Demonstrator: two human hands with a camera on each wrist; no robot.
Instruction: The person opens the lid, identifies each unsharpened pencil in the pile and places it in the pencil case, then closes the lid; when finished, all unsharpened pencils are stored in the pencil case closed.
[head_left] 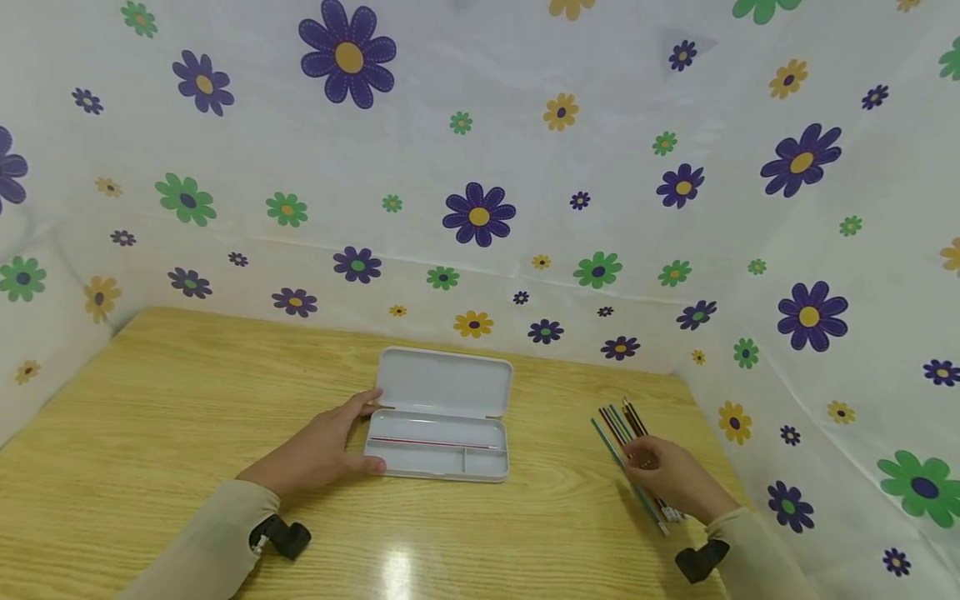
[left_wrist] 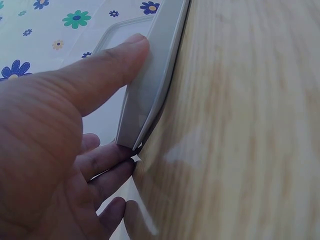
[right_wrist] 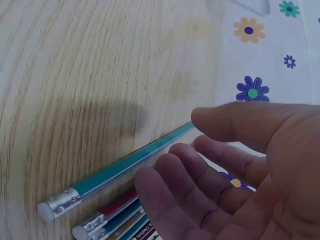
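Left hand (head_left: 318,446) on the white pencil case (head_left: 446,383), and it's a hold around the left end: thumb against the front wall, fingers bent round the far corner by the hinge. The lid leans open at the back, and a single red pencil (head_left: 431,442) lies lengthwise along the divider inside.

Over to the right hand (head_left: 678,475), well apart from the case and low over a fan of pencils (head_left: 636,418) on the wooden table (head_left: 450,537)! The fingers are loosely bent, a gap showing between thumb and forefinger, nothing visibly gripped. The teal pencil (right_wrist: 115,172) is the outermost, its line running right up to the thumb tip; whether they touch, you cannot tell. The others lie beneath the curled fingers, eraser ends towards the person.
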